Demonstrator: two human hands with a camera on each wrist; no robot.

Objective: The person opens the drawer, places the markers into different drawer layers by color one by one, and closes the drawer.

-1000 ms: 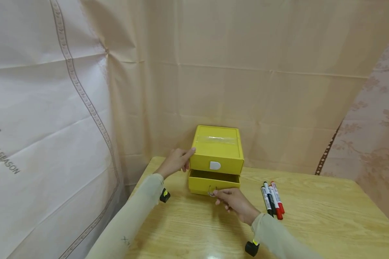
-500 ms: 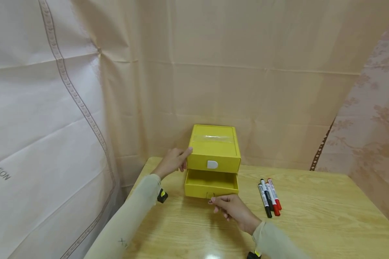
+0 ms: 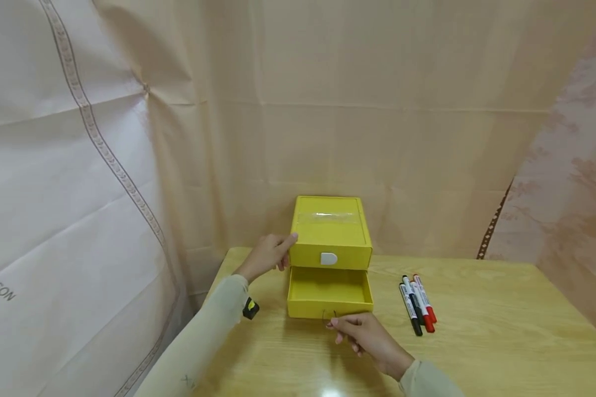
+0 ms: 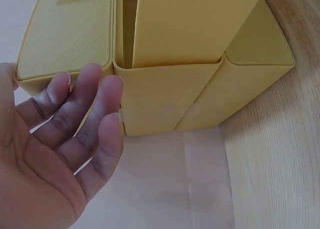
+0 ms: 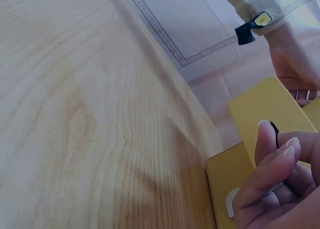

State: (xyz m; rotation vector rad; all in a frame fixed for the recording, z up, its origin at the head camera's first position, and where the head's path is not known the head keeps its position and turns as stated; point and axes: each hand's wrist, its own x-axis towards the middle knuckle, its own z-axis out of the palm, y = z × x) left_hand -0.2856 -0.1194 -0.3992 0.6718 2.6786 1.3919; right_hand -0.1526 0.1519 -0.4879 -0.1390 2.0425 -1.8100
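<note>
A yellow drawer box (image 3: 333, 226) stands at the back of the table, and one of its drawers (image 3: 305, 309) is pulled out towards me. Its visible inside holds nothing. With thumb and index finger my right hand (image 3: 370, 339) pinches a thin dark pull loop (image 5: 275, 130) on the drawer's front. My left hand (image 3: 268, 256) touches the box's upper left front corner. In the left wrist view its fingers (image 4: 107, 119) are loosely bent against the side of the box, above and below drawers staying closed.
Several black and red markers (image 3: 417, 304) lie together on the wooden table (image 3: 487, 320), to the right of the box. A beige cloth (image 3: 328, 127) hangs close behind it, and a white printed cloth (image 3: 69, 231) hangs along the left.
The drawer has slid out further towards me, my right hand moving with its pull loop. More of the drawer's inside shows. My left hand has stayed at the corner of the box.
</note>
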